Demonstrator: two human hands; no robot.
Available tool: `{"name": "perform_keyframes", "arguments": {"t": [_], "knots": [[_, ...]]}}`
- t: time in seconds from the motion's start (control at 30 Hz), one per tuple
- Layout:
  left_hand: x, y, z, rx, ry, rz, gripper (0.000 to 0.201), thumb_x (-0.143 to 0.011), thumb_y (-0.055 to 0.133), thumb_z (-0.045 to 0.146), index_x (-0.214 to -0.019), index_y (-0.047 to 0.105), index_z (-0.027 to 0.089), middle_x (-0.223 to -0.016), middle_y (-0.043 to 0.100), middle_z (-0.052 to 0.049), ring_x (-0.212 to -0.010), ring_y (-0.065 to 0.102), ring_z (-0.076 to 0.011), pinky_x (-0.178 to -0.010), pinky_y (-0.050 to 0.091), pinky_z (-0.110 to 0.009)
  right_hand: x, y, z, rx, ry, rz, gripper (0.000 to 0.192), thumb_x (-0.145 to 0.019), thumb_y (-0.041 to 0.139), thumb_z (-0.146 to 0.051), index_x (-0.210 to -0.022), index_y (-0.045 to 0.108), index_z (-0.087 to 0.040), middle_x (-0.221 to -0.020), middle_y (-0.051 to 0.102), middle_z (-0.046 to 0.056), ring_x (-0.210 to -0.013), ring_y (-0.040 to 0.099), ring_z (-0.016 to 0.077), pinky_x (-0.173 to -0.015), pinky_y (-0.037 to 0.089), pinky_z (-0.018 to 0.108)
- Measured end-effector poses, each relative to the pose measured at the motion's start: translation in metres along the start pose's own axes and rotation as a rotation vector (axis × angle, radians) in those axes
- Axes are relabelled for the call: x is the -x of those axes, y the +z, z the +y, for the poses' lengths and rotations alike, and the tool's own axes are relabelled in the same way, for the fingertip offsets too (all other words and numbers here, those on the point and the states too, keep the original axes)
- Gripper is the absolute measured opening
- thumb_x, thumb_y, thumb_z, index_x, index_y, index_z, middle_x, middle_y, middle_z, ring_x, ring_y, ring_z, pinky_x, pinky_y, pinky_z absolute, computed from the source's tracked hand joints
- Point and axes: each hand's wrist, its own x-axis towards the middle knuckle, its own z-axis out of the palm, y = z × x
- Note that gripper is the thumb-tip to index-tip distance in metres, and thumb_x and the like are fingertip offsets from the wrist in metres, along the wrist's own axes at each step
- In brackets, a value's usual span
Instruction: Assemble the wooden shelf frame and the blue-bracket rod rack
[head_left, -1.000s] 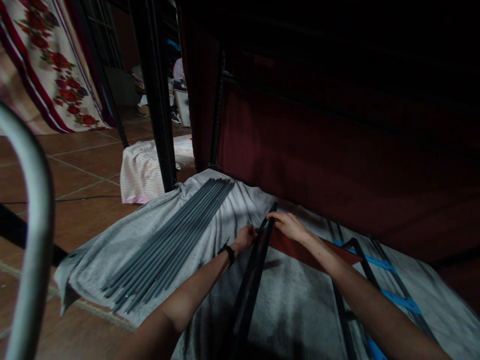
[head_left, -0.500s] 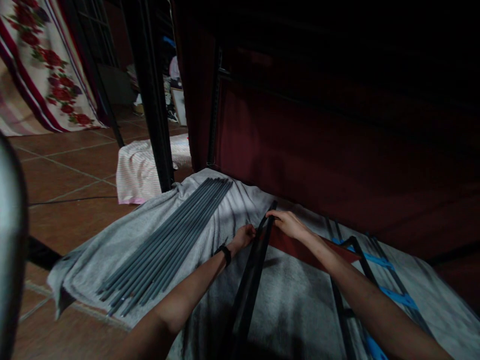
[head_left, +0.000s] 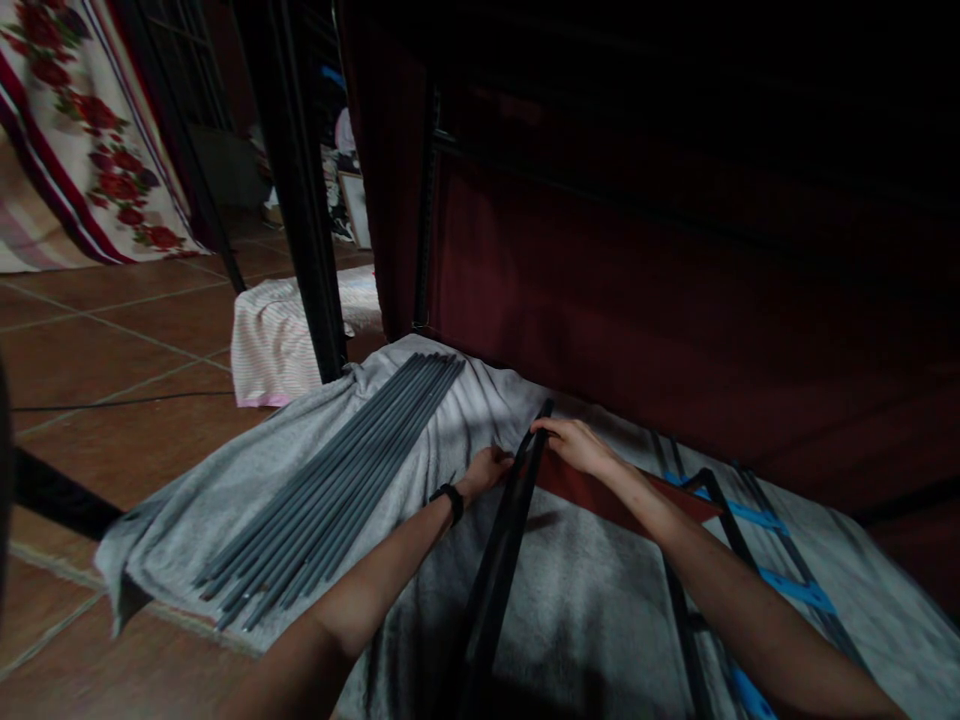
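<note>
A long black metal bar (head_left: 501, 560) rises from the lower middle toward its far end. My left hand (head_left: 490, 470), with a black band on its wrist, presses against the bar's left side near that end. My right hand (head_left: 574, 443) grips the bar's far end from the right, over a dark red cloth panel (head_left: 600, 495). Both hands are closed on the bar. It lies above a grey towel (head_left: 585, 610) spread on the floor.
Several grey rods (head_left: 337, 490) lie side by side on the towel's left part. A black frame with blue tape (head_left: 780, 585) lies at the right. A black post (head_left: 300, 200), a striped cloth (head_left: 274, 340), a flowered drape (head_left: 82, 140) and a dark red fabric wall (head_left: 675, 300) stand behind.
The view has shifted slightly, so a grey curved tube at the left edge has left the picture. Both hands stay on the black bar with almost no movement.
</note>
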Motion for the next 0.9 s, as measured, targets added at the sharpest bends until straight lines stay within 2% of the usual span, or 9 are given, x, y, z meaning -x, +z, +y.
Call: {"name": "perform_keyframes", "arguments": {"t": [0.17,0.37,0.5,0.8,0.9], "knots": [[0.002,0.001,0.003,0.044,-0.02,-0.011,0.02,-0.073,0.07,0.023,-0.063,0.054,0.016,-0.05,0.048,0.004,-0.049,0.045,-0.0088,-0.049,0.033,-0.022,0.0,0.001,0.001,0.0,0.003,0.009,0.05,-0.083,0.051,-0.007,-0.121,0.071,-0.034,-0.118,0.074,-0.004,-0.11,0.069,0.0197,-0.098,0.051,0.031],[0.0,0.003,0.002,0.12,-0.013,-0.008,0.017,-0.073,0.069,0.02,-0.067,0.054,0.016,-0.058,0.055,0.002,-0.053,0.052,-0.0096,-0.055,0.041,-0.022,0.0,0.0,0.001,0.019,-0.002,0.007,0.052,-0.083,0.049,-0.007,-0.123,0.07,-0.034,-0.119,0.074,-0.003,-0.112,0.068,0.02,-0.099,0.051,0.031],[-0.001,0.001,-0.001,0.092,-0.016,-0.01,0.023,-0.077,0.069,0.026,-0.063,0.054,0.017,-0.053,0.052,0.002,-0.048,0.048,-0.0097,-0.052,0.038,-0.024,-0.001,0.0,0.002,0.026,0.007,-0.01,0.053,-0.084,0.049,-0.008,-0.126,0.068,-0.034,-0.12,0.073,-0.003,-0.113,0.068,0.0209,-0.099,0.051,0.032],[-0.007,-0.008,0.007,-0.029,0.076,-0.075,0.012,-0.067,0.064,0.007,-0.064,0.058,0.017,-0.057,0.055,0.003,-0.055,0.051,-0.011,-0.055,0.038,-0.023,-0.002,0.002,0.006,0.022,0.002,0.001,0.052,-0.083,0.051,-0.009,-0.124,0.069,-0.035,-0.117,0.074,-0.004,-0.109,0.069,0.0206,-0.096,0.052,0.031],[-0.005,-0.01,0.005,-0.034,0.08,-0.083,0.007,-0.072,0.064,0.015,-0.068,0.059,0.017,-0.061,0.058,0.002,-0.057,0.053,-0.0113,-0.056,0.041,-0.023,-0.002,0.002,0.006,0.026,0.001,0.013,0.05,-0.083,0.05,-0.01,-0.123,0.07,-0.034,-0.115,0.074,-0.003,-0.107,0.069,0.0202,-0.094,0.052,0.03]]}}
